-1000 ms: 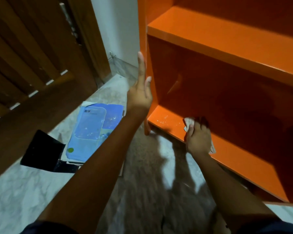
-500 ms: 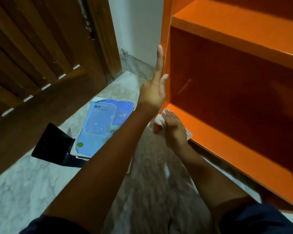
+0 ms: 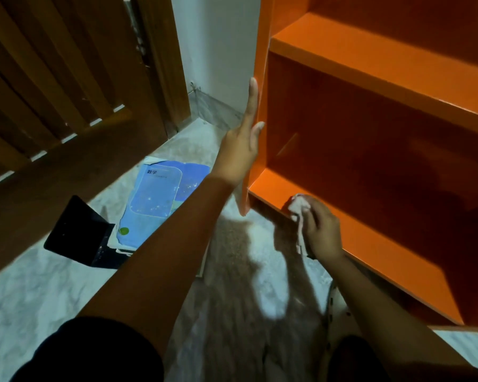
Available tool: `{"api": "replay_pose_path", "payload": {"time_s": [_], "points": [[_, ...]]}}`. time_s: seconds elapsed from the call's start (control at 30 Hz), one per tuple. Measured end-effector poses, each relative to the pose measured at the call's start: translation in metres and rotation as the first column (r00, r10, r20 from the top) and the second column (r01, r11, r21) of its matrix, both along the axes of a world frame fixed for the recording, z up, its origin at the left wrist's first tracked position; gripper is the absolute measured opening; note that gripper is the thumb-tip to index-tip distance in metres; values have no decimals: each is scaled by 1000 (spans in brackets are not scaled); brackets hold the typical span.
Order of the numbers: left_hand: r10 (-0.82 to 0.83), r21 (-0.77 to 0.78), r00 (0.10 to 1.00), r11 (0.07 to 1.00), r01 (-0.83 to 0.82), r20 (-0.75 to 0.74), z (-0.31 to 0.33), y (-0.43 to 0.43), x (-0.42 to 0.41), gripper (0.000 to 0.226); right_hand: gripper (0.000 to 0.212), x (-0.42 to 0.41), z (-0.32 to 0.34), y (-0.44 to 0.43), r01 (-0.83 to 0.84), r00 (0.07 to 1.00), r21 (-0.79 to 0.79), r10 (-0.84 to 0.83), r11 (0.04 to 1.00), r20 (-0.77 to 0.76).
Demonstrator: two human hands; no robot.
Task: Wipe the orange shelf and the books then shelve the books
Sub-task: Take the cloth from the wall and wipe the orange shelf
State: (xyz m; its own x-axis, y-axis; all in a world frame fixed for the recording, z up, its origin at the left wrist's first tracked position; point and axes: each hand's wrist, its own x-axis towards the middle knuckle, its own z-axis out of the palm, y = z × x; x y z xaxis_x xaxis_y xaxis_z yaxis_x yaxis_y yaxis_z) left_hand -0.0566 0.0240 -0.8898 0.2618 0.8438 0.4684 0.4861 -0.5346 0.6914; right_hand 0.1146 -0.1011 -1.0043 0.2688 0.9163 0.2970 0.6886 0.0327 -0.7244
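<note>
Orange shelf (image 3: 370,244): my right hand (image 3: 322,230) clenched on white cloth (image 3: 298,209) at bottom board's near edge; left hand (image 3: 242,150) flat, fingers extended, bracing side panel. I advise overlapping strokes rightward.

Slatted wooden door (image 3: 66,92) beside white wall (image 3: 218,45).

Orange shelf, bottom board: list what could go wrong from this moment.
1. The cloth under the right hand hangs partly over the board's front edge, so it could slip off to the floor.
2. The left hand lies flat against the orange shelf side; hard wiping might shift the unit.
3. The books lie on the floor beside the kneeling person and may get knocked.
</note>
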Motion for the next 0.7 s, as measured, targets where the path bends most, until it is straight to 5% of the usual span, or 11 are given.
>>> {"api": "replay_pose_path", "payload": {"time_s": [0.37,0.57,0.7], "points": [[-86,-3,992,996,86,90,-19,2,-28,56,32,-84,-28,4,-30,992,-103,17,994,-125],[186,-127,982,974,-189,-32,-85,7,-112,27,22,-144,-32,24,-205,889,-164,113,965,-444],[365,-268,910,873,-408,-196,-130,5,-178,29,20,-182,-21,53,-144,750,-268,-71,953,-657]]}}
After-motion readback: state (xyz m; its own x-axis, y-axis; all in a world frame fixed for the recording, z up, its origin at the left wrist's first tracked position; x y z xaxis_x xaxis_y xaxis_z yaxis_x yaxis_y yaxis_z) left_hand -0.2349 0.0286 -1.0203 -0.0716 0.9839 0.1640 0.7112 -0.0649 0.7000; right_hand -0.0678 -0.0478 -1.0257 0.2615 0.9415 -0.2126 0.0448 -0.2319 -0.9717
